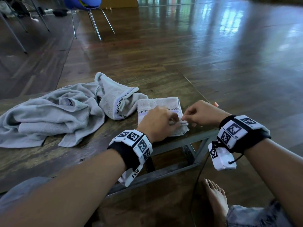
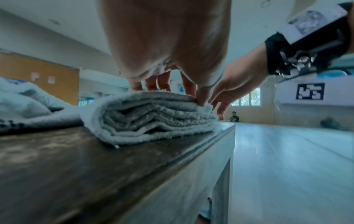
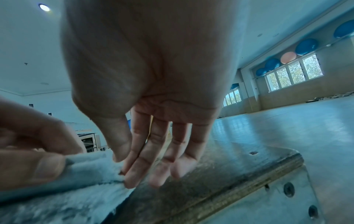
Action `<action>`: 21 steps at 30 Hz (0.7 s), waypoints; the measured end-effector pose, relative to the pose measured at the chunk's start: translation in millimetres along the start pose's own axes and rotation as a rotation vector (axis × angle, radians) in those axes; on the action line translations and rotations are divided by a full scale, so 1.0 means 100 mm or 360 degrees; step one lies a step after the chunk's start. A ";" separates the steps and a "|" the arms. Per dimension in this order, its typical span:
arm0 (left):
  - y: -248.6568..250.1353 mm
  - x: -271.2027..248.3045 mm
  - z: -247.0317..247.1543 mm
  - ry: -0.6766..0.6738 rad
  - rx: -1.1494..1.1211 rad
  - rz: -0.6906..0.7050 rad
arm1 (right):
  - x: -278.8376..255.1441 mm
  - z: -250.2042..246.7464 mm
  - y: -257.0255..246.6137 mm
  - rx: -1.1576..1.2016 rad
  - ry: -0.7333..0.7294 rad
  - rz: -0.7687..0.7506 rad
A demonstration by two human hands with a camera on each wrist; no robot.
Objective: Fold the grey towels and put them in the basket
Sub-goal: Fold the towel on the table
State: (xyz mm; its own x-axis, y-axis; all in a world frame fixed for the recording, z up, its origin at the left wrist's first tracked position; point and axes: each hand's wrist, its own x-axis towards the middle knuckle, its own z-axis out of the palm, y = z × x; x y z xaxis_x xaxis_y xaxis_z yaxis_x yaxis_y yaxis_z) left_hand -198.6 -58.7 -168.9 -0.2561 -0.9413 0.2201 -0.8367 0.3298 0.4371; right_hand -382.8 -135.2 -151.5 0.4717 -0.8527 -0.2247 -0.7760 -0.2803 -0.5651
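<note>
A folded grey towel [image 1: 157,104] lies near the right front corner of the low wooden table [image 1: 82,154]. My left hand [image 1: 173,121] rests its fingers on top of it and pinches its near right corner with the thumb [image 2: 201,101]. My right hand [image 1: 187,120] pinches the same corner between thumb and forefinger [image 3: 119,168]. The stacked layers of the folded towel [image 2: 153,118] show in the left wrist view. A heap of unfolded grey towels [image 1: 54,115] with checkered trim lies to the left. No basket is in view.
The table's right edge and metal frame [image 1: 178,145] run just under my wrists. A bare foot [image 1: 216,197] and a black cable [image 1: 199,176] are on the floor below. A blue chair [image 1: 82,4] with metal legs stands far behind.
</note>
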 end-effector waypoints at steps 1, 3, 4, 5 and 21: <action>0.00 0.01 0.01 0.0037 -0.0090 -0.0027 | 0.01 0.00 0.00 0.0056 -0.0012 0.0026; 0.02 0.02 0.01 0.0111 -0.0320 -0.0115 | 0.02 0.01 0.01 0.0164 -0.0020 0.0080; 0.03 0.02 0.02 0.0146 -0.0428 -0.0146 | 0.03 0.02 0.01 0.0202 -0.0015 0.0107; 0.04 0.02 0.02 0.0177 -0.0523 -0.0155 | 0.04 0.03 0.01 0.0236 -0.0007 0.0132; -0.03 0.06 0.00 0.0202 -0.0279 -0.0126 | 0.10 0.14 -0.02 0.0219 0.0149 0.0268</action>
State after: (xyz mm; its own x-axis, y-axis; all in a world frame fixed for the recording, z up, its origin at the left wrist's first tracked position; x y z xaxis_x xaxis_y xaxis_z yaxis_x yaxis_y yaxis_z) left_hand -197.5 -65.8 -169.2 -0.1207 -0.9517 0.2823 -0.7522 0.2733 0.5996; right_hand -371.3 -137.0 -163.6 0.2944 -0.9213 -0.2540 -0.7729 -0.0732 -0.6303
